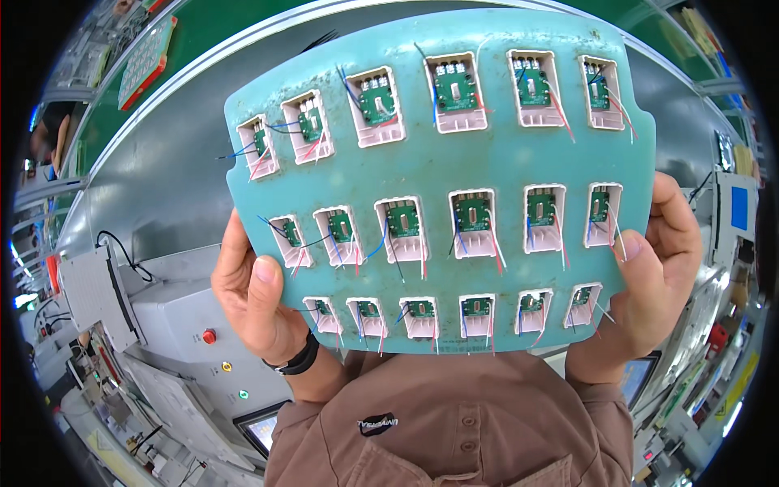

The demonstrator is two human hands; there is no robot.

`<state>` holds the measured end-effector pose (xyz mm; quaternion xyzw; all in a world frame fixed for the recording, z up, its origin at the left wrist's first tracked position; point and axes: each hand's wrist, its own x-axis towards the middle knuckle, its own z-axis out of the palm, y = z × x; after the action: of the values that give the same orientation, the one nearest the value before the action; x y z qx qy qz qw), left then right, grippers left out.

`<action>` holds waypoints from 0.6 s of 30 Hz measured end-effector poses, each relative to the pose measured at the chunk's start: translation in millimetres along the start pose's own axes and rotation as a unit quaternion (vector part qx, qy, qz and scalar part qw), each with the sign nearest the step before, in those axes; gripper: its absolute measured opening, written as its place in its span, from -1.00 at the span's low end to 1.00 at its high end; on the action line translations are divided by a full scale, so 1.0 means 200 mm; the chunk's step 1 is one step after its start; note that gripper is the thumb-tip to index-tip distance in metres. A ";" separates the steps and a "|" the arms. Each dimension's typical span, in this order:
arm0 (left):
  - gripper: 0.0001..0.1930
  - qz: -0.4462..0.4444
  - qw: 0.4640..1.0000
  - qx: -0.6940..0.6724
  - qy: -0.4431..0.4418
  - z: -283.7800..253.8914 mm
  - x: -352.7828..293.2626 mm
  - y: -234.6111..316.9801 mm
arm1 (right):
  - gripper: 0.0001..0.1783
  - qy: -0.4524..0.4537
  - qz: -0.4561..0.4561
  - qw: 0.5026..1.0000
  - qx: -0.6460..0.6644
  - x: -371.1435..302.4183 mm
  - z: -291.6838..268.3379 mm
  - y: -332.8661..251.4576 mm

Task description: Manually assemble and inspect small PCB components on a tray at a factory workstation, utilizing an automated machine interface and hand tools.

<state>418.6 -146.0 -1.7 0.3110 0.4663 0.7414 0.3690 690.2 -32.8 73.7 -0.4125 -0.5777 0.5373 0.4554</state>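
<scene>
A large teal tray [519, 166] is held up in front of my chest, its face toward me. Set into it are three rows of pale pink plastic housings [468, 122], each with a small green circuit board [456, 91] and thin red, white, blue and black wires hanging out. My left hand [258, 296] grips the tray's left edge, thumb on the front and fingers behind. On the opposite edge my right hand [661, 268] holds it the same way, the thumb beside a housing in the middle row. The fingertips behind the tray are hidden.
A grey machine panel with a red button [210, 336] stands at the left. Beyond the tray lies a dark grey work surface [191, 170]. A red-edged rack [148, 63] sits on the green surface at the far left. Screens [264, 426] flank me low down.
</scene>
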 end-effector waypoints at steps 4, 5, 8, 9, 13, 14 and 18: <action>-0.36 0.006 1.000 -0.005 0.009 0.00 0.00 0.00 | -0.53 0.003 0.007 1.000 -0.009 0.00 -0.01 0.02; -0.35 0.007 1.000 -0.008 0.010 0.00 0.00 0.00 | -0.53 0.000 0.009 1.000 -0.008 0.00 -0.02 0.03; -0.33 0.009 1.000 -0.009 0.006 0.01 0.00 0.01 | -0.49 0.010 0.014 1.000 -0.004 -0.01 -0.01 0.04; -0.33 0.010 1.000 -0.006 0.010 0.01 0.00 0.01 | -0.49 0.007 0.016 1.000 -0.001 -0.01 -0.01 0.04; -0.34 0.011 1.000 -0.021 -0.011 0.02 0.00 0.02 | -0.49 0.016 0.024 0.999 0.013 0.00 -0.03 0.05; -0.35 0.016 1.000 -0.024 -0.009 0.02 0.00 0.01 | -0.50 0.014 0.045 0.999 0.002 0.00 -0.04 0.04; -0.39 0.032 0.998 -0.046 -0.015 0.04 -0.01 0.01 | -0.51 0.020 0.050 0.998 -0.012 0.00 -0.04 0.05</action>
<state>425.0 -144.3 3.6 0.3199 0.4155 0.7688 0.3660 697.9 -29.6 64.1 -0.4567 -0.5537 0.5441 0.4344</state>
